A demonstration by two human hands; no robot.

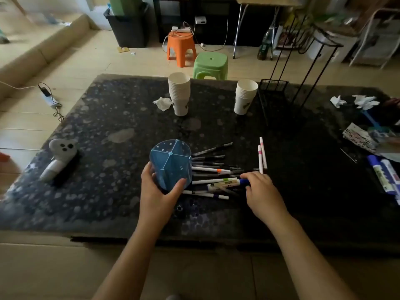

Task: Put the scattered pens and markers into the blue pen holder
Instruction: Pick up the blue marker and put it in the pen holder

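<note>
Two hands low over the table (104,126): left hand (158,191) wrapped around the blue pen holder (172,163), right hand (263,191) pinching a blue-capped marker (227,184).

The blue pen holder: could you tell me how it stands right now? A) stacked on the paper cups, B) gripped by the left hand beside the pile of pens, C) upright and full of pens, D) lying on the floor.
B: the left hand wraps the blue pen holder on the table, with the pile of pens lying just to its right.
</note>
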